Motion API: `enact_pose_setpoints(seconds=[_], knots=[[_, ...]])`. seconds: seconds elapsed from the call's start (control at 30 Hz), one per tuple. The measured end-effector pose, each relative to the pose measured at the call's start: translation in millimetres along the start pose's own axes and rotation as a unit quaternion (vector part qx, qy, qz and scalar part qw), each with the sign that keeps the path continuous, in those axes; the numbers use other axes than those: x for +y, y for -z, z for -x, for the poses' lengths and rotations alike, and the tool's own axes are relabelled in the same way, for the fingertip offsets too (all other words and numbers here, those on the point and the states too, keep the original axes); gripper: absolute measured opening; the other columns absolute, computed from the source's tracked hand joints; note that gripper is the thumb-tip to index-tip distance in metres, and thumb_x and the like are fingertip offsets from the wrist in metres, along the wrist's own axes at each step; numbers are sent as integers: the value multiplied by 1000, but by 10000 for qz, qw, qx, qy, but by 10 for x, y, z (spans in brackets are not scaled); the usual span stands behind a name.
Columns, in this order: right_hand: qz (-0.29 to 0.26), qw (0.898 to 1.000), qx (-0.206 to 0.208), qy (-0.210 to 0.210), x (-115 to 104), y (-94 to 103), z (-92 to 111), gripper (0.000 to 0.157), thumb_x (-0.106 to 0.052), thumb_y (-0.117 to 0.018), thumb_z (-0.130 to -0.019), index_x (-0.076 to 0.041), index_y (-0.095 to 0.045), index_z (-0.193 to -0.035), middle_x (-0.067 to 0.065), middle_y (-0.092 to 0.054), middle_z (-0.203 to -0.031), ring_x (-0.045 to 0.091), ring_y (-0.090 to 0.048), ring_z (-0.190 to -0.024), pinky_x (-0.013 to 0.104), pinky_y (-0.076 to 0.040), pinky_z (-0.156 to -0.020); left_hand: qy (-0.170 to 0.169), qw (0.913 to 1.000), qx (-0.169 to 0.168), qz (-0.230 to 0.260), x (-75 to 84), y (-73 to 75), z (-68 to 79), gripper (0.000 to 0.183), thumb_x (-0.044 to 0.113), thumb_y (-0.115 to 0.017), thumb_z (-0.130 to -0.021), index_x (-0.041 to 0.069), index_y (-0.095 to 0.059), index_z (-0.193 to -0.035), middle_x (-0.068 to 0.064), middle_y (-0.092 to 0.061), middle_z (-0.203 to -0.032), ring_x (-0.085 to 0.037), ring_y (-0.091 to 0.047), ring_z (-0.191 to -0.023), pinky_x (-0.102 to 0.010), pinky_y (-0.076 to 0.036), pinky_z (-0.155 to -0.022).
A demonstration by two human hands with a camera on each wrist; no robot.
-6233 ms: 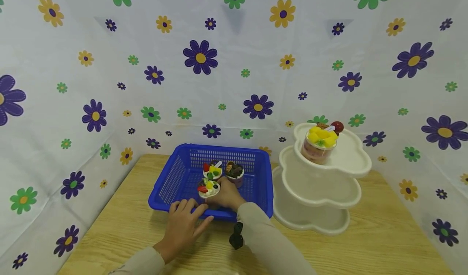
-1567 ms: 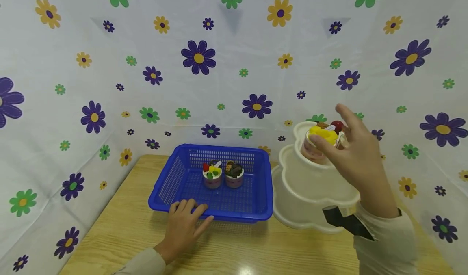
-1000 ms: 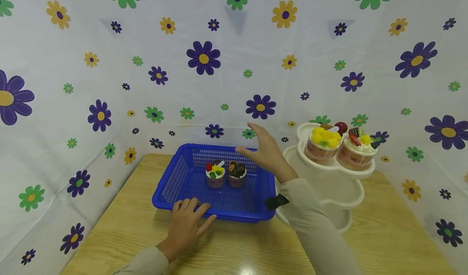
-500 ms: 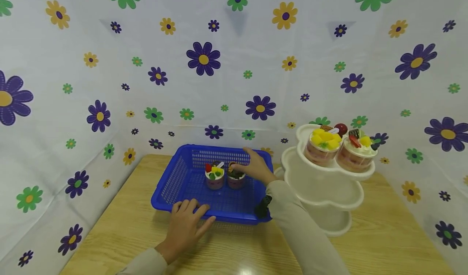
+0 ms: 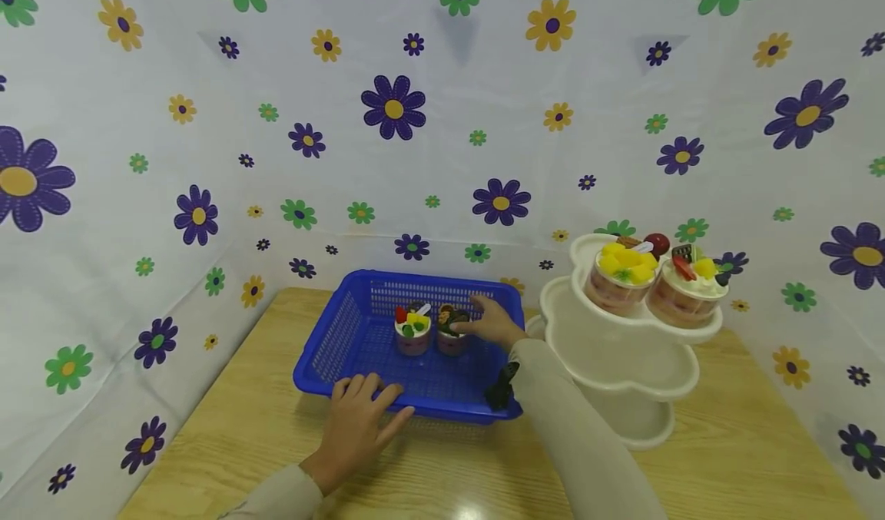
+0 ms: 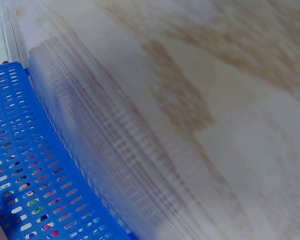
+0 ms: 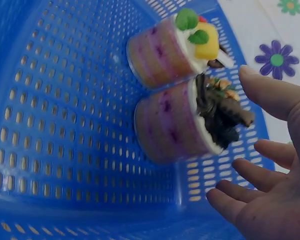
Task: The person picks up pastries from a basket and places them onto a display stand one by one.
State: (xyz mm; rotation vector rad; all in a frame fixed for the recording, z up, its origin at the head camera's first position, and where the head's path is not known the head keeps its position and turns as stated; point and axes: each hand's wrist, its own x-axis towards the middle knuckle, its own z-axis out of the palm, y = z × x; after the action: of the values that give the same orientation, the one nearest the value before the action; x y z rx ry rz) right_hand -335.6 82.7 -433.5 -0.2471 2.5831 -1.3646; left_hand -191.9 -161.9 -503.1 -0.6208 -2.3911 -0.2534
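Inside the blue basket (image 5: 429, 278) two clear dessert cups stand side by side. The right one, a chocolate-topped dessert cup (image 5: 452, 344), has dark pieces and nuts on cream; the left, a fruit-topped dessert cup (image 5: 412, 343), carries red, yellow and green bits. My right hand (image 5: 495, 322) reaches over the basket, thumb and fingers spread beside the chocolate-topped cup; a gap shows between hand and cup in the right wrist view. With fingers bent over the front rim, my left hand (image 5: 356, 428) holds the basket. Its wrist view shows mostly the basket's perforated wall (image 6: 45, 165).
A white three-tier scalloped stand (image 5: 622, 362) is right of the basket on the wooden table (image 5: 747, 443). Its top tier bears a mango-topped dessert cup (image 5: 621, 286) and a strawberry-topped dessert cup (image 5: 684, 299). A flower-print cloth (image 5: 304, 220) encloses the back and sides.
My right hand carried the strawberry-topped cup from the basket to the stand's top tier, let go, and came back to the chocolate-topped cup. The left hand stayed on the rim.
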Motion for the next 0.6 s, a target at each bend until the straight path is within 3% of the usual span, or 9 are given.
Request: enact_pose_setpoints(seconds=[0.3, 0.6], knots=[[-90, 9993, -24, -370, 90, -110, -111, 77, -20, -78, -79, 1, -39, -142, 24, -42, -143, 40, -38, -133, 51, -30, -109, 79, 9999, -137, 36, 16, 41, -17, 39, 56, -50, -93, 23, -67, -105, 2, -56, -91, -19, -52, -84, -47, -40, -81], [139, 9993, -149, -300, 121, -152, -133, 79, -16, -81, -76, 5, -40, -140, 27, -48, -136, 40, -45, -127, 50, -34, -106, 113, 9996, -212, -128, 14, 38, -24, 41, 58, -48, -93, 25, -68, -105, 2, -57, -90, -18, -52, -84, -47, -41, -81]])
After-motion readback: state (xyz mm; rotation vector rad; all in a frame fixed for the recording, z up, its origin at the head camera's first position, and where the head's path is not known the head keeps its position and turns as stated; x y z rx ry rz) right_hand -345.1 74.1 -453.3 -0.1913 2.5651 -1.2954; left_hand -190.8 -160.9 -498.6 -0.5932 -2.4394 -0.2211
